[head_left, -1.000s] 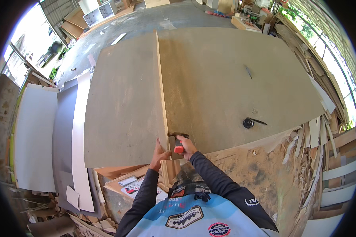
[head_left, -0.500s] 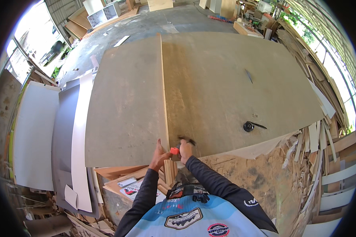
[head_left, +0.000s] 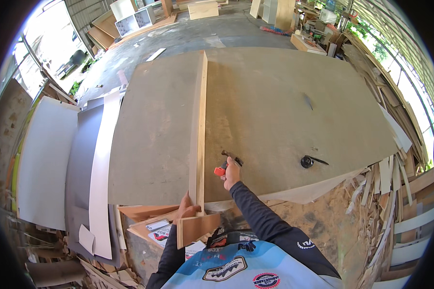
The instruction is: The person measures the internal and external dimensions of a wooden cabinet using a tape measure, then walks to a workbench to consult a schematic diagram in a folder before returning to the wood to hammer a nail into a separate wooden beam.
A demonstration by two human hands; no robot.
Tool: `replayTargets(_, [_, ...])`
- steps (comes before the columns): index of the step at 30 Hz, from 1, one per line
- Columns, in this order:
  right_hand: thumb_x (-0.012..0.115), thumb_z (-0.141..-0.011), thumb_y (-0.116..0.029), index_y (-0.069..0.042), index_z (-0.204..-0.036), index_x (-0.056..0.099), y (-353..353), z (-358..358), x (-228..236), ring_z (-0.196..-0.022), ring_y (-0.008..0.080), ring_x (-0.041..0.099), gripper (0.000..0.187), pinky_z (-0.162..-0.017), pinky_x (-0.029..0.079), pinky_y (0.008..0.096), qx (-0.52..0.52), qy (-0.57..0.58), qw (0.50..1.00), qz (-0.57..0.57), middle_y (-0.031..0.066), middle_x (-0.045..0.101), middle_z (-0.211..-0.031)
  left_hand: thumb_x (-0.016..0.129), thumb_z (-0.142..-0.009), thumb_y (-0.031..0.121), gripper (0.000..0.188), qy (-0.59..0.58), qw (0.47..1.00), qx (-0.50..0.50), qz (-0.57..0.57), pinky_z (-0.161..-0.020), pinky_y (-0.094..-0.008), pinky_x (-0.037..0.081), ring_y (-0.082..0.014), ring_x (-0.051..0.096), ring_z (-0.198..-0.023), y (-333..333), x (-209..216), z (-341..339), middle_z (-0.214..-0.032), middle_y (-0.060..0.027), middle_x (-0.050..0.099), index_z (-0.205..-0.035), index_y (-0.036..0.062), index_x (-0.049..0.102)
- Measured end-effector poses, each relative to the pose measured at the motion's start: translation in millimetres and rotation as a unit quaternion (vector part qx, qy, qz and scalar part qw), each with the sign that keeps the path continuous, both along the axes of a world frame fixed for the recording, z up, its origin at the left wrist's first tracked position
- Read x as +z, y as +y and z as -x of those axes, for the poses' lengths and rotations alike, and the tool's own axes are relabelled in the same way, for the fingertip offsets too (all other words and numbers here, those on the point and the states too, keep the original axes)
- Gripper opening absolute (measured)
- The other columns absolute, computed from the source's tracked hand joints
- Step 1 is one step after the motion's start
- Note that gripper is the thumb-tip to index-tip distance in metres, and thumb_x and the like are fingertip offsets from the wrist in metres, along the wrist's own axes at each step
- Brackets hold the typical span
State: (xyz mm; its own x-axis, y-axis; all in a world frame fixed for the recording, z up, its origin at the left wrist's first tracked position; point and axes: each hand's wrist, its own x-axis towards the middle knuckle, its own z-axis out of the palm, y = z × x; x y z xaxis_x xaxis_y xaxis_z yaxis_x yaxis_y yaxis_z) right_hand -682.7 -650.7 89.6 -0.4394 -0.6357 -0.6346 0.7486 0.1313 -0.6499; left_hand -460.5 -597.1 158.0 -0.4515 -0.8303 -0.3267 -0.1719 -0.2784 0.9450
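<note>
My right hand (head_left: 231, 174) is closed around a hammer (head_left: 232, 157) with a dark head and an orange handle end, held over the table to the right of a long board. That long wooden board (head_left: 201, 130) runs from near to far across the grey tabletop, its pale edge showing. Close to its near end, my left hand (head_left: 187, 209) is closed on it, some fingers hidden behind the wood. A short brown board (head_left: 197, 230) sits across the near end, jutting past the table edge in front of my body.
On the grey tabletop (head_left: 284, 96), a black tape measure (head_left: 306, 162) and a thin dark tool (head_left: 308, 101) lie to the right. Tall panels (head_left: 48, 159) lean at left. Wood offcuts (head_left: 386, 178) are piled at right. Cabinets (head_left: 144, 17) stand at the back.
The long board has turned so that more of its edge and the short end board show. My right hand with the hammer has moved up and away from the board; my left hand has shifted nearer.
</note>
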Motion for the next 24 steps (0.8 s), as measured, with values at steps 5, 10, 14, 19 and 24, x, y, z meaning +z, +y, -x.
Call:
replayTargets(5, [0.05, -0.103, -0.043, -0.017, -0.087, 0.048, -13, -33, 6, -0.047, 0.0122, 0.041, 0.03, -0.037, 0.027, 0.0271, -0.025, -0.059, 0.998, 0.0, -0.0012, 0.046, -0.07, 0.067, -0.066, 0.001, 0.089, -0.095, 0.995, -0.03, -0.004, -0.106, -0.0351, 0.042, -0.0268, 0.053, -0.124, 27, -22, -48, -0.131, -0.0185, 0.058, -0.15, -0.0015, 0.036])
replayTargets(10, [0.049, -0.101, -0.04, -0.016, -0.088, 0.048, -16, -60, 4, -0.049, 0.0127, 0.043, 0.028, -0.04, 0.03, 0.0288, -0.089, -0.095, 0.986, -0.103, -0.0012, 0.046, -0.071, 0.068, -0.067, -0.003, 0.091, -0.085, 0.996, -0.025, 0.011, -0.102, -0.0344, 0.045, -0.0244, 0.053, -0.123, 57, -3, -58, -0.133, -0.0164, 0.056, -0.151, -0.0015, 0.034])
replayTargets(14, [0.051, -0.099, -0.038, -0.015, -0.088, 0.049, -37, -74, 2, -0.053, 0.0131, 0.046, 0.026, -0.044, 0.037, 0.0302, -0.048, 0.042, 0.997, -0.038, -0.0012, 0.046, -0.072, 0.07, -0.067, -0.001, 0.09, -0.089, 0.995, -0.034, 0.018, -0.098, -0.036, 0.048, -0.025, 0.057, -0.116, 75, -40, -84, -0.127, -0.0176, 0.06, -0.15, -0.0007, 0.036])
replayTargets(19, [0.054, -0.099, -0.033, -0.008, -0.088, 0.052, -80, -38, -32, -0.061, 0.0143, 0.052, 0.028, -0.053, 0.045, 0.0326, 0.003, 0.16, 0.985, 0.06, -0.0006, 0.047, -0.073, 0.071, -0.066, 0.002, 0.091, -0.158, 0.983, -0.077, 0.053, -0.094, -0.0367, 0.051, -0.0259, 0.059, -0.109, 70, -19, -83, -0.12, -0.0212, 0.062, -0.15, -0.0008, 0.035])
replayTargets(24, [0.054, -0.1, -0.031, -0.003, -0.087, 0.054, -66, -64, -31, -0.065, 0.0174, 0.054, 0.031, -0.059, 0.046, 0.0358, -0.136, 0.289, 0.945, -0.069, 0.0006, 0.051, -0.074, 0.07, -0.067, 0.001, 0.09, -0.093, 0.994, -0.04, 0.051, -0.092, -0.0362, 0.051, -0.0252, 0.059, -0.106, 72, -30, -83, -0.117, -0.0181, 0.063, -0.15, -0.0001, 0.037])
